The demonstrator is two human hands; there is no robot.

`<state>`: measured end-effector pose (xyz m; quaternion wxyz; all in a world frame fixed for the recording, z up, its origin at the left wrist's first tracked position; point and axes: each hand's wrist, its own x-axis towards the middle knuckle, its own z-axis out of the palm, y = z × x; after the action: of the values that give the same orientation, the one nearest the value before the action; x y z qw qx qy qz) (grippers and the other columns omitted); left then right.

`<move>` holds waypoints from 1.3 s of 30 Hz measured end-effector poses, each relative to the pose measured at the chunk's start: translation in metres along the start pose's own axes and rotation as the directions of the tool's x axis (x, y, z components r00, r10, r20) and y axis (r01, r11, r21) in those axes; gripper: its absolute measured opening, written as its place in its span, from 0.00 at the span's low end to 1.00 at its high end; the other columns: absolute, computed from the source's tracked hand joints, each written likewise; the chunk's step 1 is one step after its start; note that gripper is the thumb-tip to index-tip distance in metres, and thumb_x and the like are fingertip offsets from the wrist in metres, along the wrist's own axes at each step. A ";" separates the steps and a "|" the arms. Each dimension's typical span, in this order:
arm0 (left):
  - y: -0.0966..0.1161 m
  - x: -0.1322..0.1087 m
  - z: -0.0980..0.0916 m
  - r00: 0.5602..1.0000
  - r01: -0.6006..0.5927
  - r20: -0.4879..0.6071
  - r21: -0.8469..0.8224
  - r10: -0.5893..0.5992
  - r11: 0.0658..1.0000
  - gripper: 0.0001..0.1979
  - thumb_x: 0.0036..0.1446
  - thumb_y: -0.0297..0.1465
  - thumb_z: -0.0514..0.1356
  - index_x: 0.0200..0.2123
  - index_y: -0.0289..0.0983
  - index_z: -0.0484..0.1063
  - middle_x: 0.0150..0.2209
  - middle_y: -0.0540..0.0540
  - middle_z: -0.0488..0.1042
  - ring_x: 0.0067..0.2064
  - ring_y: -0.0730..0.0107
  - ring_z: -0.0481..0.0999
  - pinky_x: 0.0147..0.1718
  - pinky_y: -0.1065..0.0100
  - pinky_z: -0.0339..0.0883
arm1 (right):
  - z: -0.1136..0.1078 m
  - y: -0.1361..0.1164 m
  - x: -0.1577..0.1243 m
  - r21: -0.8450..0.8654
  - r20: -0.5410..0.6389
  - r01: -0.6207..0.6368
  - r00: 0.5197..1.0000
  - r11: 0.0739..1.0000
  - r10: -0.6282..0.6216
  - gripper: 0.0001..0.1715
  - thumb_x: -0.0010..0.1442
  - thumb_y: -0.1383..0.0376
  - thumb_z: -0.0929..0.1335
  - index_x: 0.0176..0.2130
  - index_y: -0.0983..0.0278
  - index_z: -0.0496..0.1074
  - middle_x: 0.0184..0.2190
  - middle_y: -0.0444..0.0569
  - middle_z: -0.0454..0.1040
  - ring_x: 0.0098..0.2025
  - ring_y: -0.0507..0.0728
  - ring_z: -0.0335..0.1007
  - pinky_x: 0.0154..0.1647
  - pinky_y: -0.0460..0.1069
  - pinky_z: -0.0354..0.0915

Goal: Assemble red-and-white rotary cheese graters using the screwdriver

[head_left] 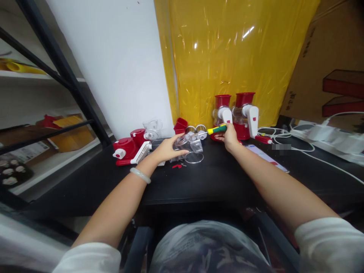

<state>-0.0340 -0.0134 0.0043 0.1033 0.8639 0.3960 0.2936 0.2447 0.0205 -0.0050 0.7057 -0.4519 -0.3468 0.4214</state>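
My left hand [170, 148] is closed around a clear plastic housing [191, 144] just above the black table [182, 182]. My right hand [229, 137] grips the green and yellow handle of a screwdriver [216, 129], whose shaft points left at the housing's upper right part. A clear ring [194, 157] lies below the housing. Small red pieces [176, 166] and tiny metal bits rest beside it. Behind the housing are two metal drums [200, 131] and a red hopper [180, 125].
Two red and white crank graters [245, 117] stand behind my right hand. Red bases [125, 148] and a white crank [140, 152] are at left. A phone [267, 157], a red-handled tool [263, 139] and white cables [307, 146] lie at right.
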 end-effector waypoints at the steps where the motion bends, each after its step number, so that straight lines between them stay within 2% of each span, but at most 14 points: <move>1: 0.000 0.000 0.000 1.000 0.002 -0.001 0.001 -0.002 1.000 0.42 0.50 0.49 0.66 0.65 0.43 0.58 0.60 0.41 0.69 0.59 0.52 0.71 0.59 0.53 0.63 | 0.000 -0.001 -0.001 0.025 0.003 -0.006 1.000 1.000 0.006 0.10 0.63 0.64 0.55 0.37 0.61 0.63 0.20 0.39 0.69 0.16 0.50 0.66 0.17 0.44 0.65; 5: 0.000 0.000 0.000 1.000 0.004 -0.006 0.009 -0.004 1.000 0.42 0.50 0.50 0.66 0.65 0.42 0.59 0.60 0.40 0.70 0.59 0.51 0.71 0.59 0.52 0.63 | 0.000 0.000 0.000 0.024 0.002 0.029 1.000 0.999 -0.030 0.08 0.60 0.67 0.58 0.38 0.61 0.64 0.21 0.38 0.70 0.16 0.49 0.67 0.16 0.43 0.64; 11: 0.001 -0.001 -0.001 1.000 0.015 -0.002 -0.001 -0.015 1.000 0.42 0.50 0.50 0.66 0.65 0.43 0.59 0.60 0.40 0.70 0.59 0.51 0.71 0.58 0.54 0.64 | -0.001 0.007 0.007 -0.003 0.018 0.113 0.993 0.994 -0.113 0.03 0.62 0.63 0.62 0.38 0.60 0.62 0.19 0.35 0.66 0.14 0.48 0.63 0.13 0.41 0.59; 18: 0.002 -0.001 -0.001 1.000 0.006 0.002 -0.002 -0.006 1.000 0.43 0.50 0.50 0.66 0.65 0.43 0.58 0.60 0.41 0.69 0.60 0.52 0.70 0.59 0.53 0.63 | -0.003 0.009 0.006 -0.107 0.010 0.197 0.980 0.975 -0.197 0.13 0.62 0.53 0.64 0.36 0.60 0.61 0.14 0.33 0.59 0.12 0.47 0.58 0.12 0.41 0.57; 21: 0.001 -0.001 -0.001 1.000 0.011 -0.004 -0.005 -0.011 1.000 0.42 0.50 0.50 0.66 0.65 0.43 0.59 0.60 0.41 0.70 0.59 0.51 0.71 0.59 0.53 0.63 | -0.002 0.006 0.003 -0.120 0.005 0.152 0.988 0.981 -0.153 0.13 0.65 0.53 0.59 0.35 0.60 0.60 0.15 0.35 0.61 0.12 0.48 0.60 0.12 0.42 0.58; 25: 0.001 0.000 -0.001 1.000 0.009 -0.004 0.003 -0.009 1.000 0.43 0.50 0.49 0.67 0.65 0.43 0.58 0.60 0.40 0.70 0.59 0.50 0.71 0.59 0.52 0.63 | -0.001 0.002 0.000 -0.035 0.020 0.055 0.998 0.998 -0.055 0.09 0.63 0.62 0.56 0.38 0.60 0.63 0.22 0.39 0.69 0.15 0.49 0.65 0.13 0.44 0.62; 30: 0.000 0.000 0.000 1.000 0.008 -0.003 0.003 -0.008 1.000 0.42 0.50 0.49 0.66 0.65 0.43 0.58 0.60 0.41 0.70 0.59 0.51 0.71 0.58 0.52 0.64 | -0.001 0.001 -0.001 -0.018 0.021 0.092 0.996 0.996 -0.092 0.11 0.59 0.69 0.57 0.40 0.61 0.63 0.25 0.39 0.69 0.16 0.49 0.66 0.13 0.43 0.62; 36: 0.000 0.000 0.000 1.000 0.010 -0.001 0.009 -0.010 1.000 0.43 0.49 0.50 0.67 0.65 0.43 0.58 0.61 0.41 0.69 0.60 0.52 0.70 0.59 0.53 0.63 | -0.001 0.004 0.005 -0.066 0.022 0.128 0.992 0.990 -0.127 0.05 0.60 0.64 0.61 0.40 0.60 0.61 0.22 0.37 0.69 0.14 0.48 0.65 0.12 0.42 0.60; 39: 0.000 0.000 -0.001 1.000 0.008 -0.003 0.009 -0.008 1.000 0.43 0.50 0.50 0.66 0.66 0.43 0.58 0.60 0.41 0.69 0.60 0.52 0.70 0.59 0.53 0.63 | -0.002 0.007 0.006 -0.073 0.032 0.161 0.987 0.984 -0.159 0.08 0.61 0.59 0.64 0.38 0.59 0.60 0.18 0.34 0.66 0.14 0.48 0.64 0.13 0.41 0.60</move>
<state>-0.0345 -0.0130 0.0047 0.1000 0.8624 0.4009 0.2927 0.2468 0.0267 -0.0113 0.7151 -0.4436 -0.4067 0.3557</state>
